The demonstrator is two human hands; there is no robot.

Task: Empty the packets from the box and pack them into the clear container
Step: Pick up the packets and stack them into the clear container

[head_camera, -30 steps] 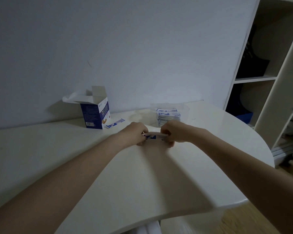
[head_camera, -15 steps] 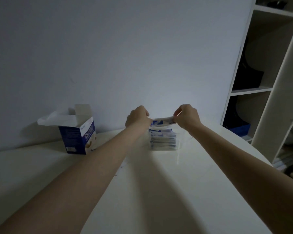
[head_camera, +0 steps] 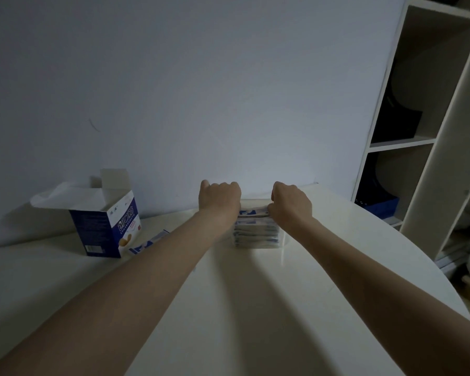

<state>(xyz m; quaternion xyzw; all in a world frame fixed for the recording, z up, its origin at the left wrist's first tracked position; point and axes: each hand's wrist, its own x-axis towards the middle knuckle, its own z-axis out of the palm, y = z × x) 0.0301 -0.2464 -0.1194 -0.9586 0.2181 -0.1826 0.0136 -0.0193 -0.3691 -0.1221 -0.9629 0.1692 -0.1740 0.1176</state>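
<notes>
Hands (head_camera: 255,203) on packet (head_camera: 251,212), white table (head_camera: 255,308)

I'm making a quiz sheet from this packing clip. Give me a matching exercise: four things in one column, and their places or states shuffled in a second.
Things:
1. box
2. loose packet
3. top packet
4. shelf unit

Places or states:
A. pinched at both ends by the left hand and right hand
B. standing at the far right
C. upright with its flaps open
D. lying flat on the table beside the box

Pairs: 1-C, 2-D, 3-A, 4-B
</notes>
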